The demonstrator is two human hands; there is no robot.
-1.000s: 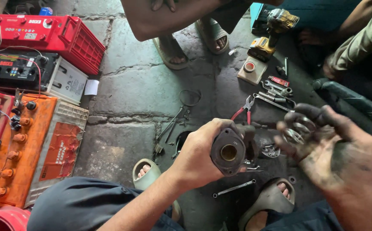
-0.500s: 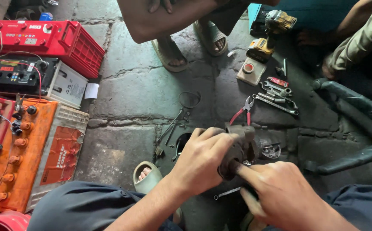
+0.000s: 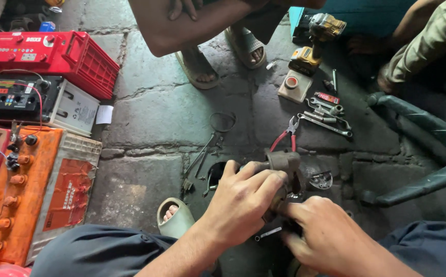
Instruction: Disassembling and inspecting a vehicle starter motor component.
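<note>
Head view, looking down on a stone-slab floor [image 3: 171, 113], with all places given relative to the dark cast-metal housing [image 3: 283, 163] at lower centre. Housing held off the floor, long axis running roughly from near-left to far-right, upper end toward the red-handled pliers [image 3: 286, 137] lying just beyond it. Left hand [image 3: 243, 197] wrapped over the near-left side of the housing, fingers curled across the top and closed firmly on the casting; nearer of the two hands to its middle. Right hand [image 3: 325, 236] below and to the near-right, fingertips meeting the lower end of the housing beside the left knuckles; whether closed on the casting or on some small part there cannot be told, the contact being hidden. Small bolt [image 3: 268, 233] on the floor directly beneath, between the two wrists. Bright metal bracket [image 3: 320, 179] just to the right, resting on the slab. Loose thin rods [image 3: 200, 156] and a wire ring [image 3: 223, 122] to the far-left. Spanners [image 3: 325, 122] and a yellow cordless drill [image 3: 315, 38] well beyond to the far-right. Orange battery cases [image 3: 23, 190] and a red battery case [image 3: 48, 54] far to the left. Sandalled foot [image 3: 174, 218] of the wearer near-left; feet of other persons [image 3: 223, 56] at the far edge.
</note>
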